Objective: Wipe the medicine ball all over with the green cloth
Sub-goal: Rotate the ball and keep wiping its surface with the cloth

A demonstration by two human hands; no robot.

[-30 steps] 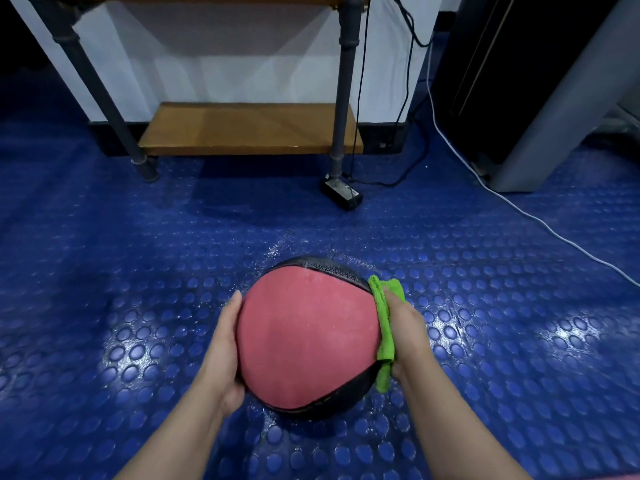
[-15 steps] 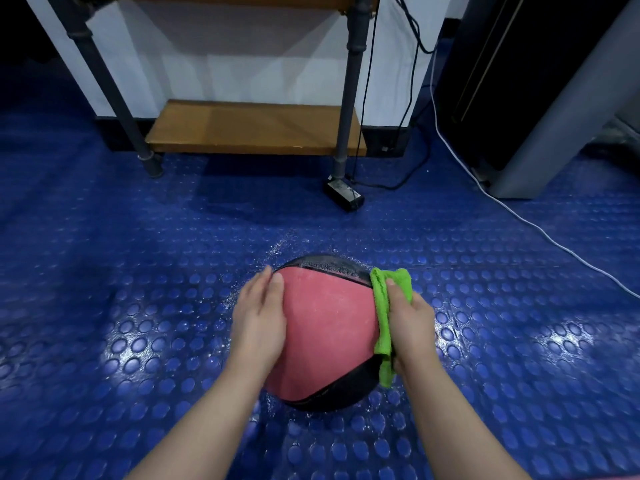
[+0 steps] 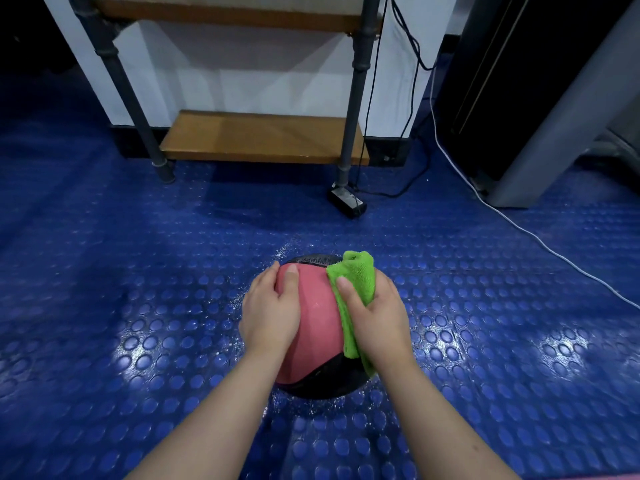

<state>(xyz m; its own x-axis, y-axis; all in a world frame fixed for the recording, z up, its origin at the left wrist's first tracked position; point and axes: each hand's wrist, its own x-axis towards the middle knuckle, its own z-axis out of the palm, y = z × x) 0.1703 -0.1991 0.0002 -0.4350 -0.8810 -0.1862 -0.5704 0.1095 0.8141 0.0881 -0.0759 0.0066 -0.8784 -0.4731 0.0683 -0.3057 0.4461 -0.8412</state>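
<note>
The wiping is mid-course: the medicine ball point(image 3: 317, 317) sits on the blue studded floor point(image 3: 138, 306), in front of a low wooden shelf point(image 3: 263, 136), and the person has both hands on its upper half. The left hand point(image 3: 268, 313) lies on the pink panel with relaxed, nearly straight fingers, steadying the ball and gripping nothing. The right hand point(image 3: 377, 320) holds the green cloth point(image 3: 356, 275) bunched against the ball's upper right, with the thumb laid over one fold and the fingers curved over the rest. Judging by this, the top and right flank are being covered now, while the black underside and far side are probably still to do (neither can be seen from here). The next move would call for rolling the ball with the left hand to bring an unwiped face up, while keeping the cloth pressed flat. Compared with a second ago, the left hand has left the ball's left flank and climbed onto the pink panel, hiding much of it. The cloth has slid up from the right side towards the top, and the ball stays in its place.
</note>
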